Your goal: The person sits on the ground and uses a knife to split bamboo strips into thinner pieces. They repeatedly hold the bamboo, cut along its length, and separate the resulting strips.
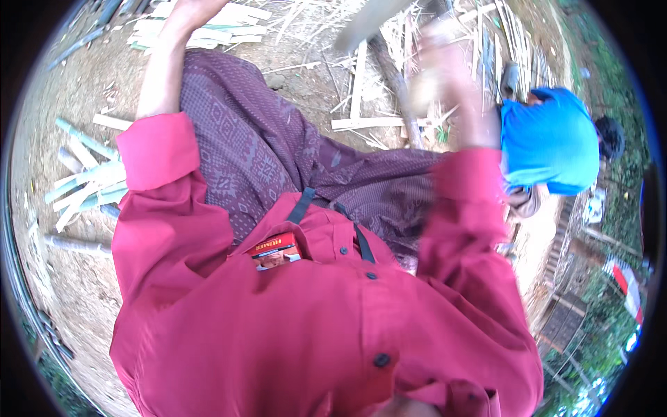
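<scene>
My right hand (445, 66) is smeared by motion, raised over a litter of split strips. Near it a broad grey blade, like a machete's (372, 24), is blurred too; my right hand seems closed on its handle, though the grip itself is unclear. At the top edge my left hand (196, 10) is cut off, its fingers mostly out of view. It lies by a stack of pale and green split bamboo strips (233, 24); whether it touches them I cannot tell. A dark pole (392, 69) slants down between the strips under the blade.
To my right a person in a blue shirt (549, 142) sits bent over, close to my right arm. Cut bamboo pieces (90, 181) lie heaped on the ground at left. Long strips (517, 42) spread at the far right. My patterned purple cloth (243, 132) covers my legs.
</scene>
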Available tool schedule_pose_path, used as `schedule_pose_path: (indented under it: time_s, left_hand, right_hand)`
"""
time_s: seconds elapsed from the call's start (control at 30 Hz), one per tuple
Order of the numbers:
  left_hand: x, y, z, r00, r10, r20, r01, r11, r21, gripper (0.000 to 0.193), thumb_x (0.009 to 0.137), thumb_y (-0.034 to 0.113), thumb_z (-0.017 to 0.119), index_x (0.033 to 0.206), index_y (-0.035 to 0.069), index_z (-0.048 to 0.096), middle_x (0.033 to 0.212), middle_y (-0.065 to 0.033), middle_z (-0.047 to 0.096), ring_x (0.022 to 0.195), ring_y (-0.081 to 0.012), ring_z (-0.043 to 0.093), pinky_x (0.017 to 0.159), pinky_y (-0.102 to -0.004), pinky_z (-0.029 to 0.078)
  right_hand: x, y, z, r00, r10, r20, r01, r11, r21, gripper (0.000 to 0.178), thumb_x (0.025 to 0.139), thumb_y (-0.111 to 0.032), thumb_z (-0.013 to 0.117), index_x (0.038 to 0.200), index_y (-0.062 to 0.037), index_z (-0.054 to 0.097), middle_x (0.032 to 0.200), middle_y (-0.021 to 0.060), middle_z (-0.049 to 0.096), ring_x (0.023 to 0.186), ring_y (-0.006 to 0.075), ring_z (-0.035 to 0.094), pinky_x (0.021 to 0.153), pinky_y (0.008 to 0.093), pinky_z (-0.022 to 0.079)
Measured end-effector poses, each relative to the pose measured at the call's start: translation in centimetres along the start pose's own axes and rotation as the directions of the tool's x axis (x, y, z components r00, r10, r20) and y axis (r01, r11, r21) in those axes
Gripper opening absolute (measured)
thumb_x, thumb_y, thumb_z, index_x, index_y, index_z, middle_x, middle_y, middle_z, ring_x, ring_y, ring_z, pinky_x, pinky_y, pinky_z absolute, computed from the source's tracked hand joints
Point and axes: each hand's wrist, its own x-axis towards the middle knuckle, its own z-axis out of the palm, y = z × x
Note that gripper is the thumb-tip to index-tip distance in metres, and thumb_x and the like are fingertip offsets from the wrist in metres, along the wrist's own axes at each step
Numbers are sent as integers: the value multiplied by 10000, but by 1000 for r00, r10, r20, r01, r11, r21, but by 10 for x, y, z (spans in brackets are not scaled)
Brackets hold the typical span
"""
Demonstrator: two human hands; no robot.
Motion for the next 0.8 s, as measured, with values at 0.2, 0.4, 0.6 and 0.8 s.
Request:
schedule_pose_path:
  time_s: [0.2,0.4,0.6,0.8]
  left_hand:
    - [-15,-11,25,961,-274,-22,274,943,191,652,733,303,665,1284,39,438,1194,-248,533,1139,-354,504,961,-402,411]
    - [-25,-16,0,941,-319,-117,330,940,90,659,743,288,642,1299,19,413,1211,-250,523,1137,-344,510,958,-380,416]
    - [-11,-1,18,965,-228,-132,243,964,109,686,737,283,649,1304,-7,395,1253,-249,494,1170,-344,485,973,-370,401]
    - [36,11,42,983,-181,-6,181,976,120,592,751,254,641,1258,16,450,1092,-210,605,1042,-312,578,876,-374,460]
  right_hand:
    - [10,245,82,913,206,352,-65,926,-373,291,757,-219,632,952,-4,632,818,79,643,738,158,605,672,304,483]
    - [52,73,41,886,1,464,-3,1000,3,257,841,-204,580,1031,-33,552,708,55,569,589,123,565,497,229,470]
    - [71,109,39,830,54,555,-61,998,-5,275,867,-272,556,1038,-57,545,747,32,558,642,117,561,581,238,491]
    - [34,337,72,819,472,327,-363,867,-342,235,820,-240,578,858,-8,577,662,61,548,528,183,562,482,320,467]
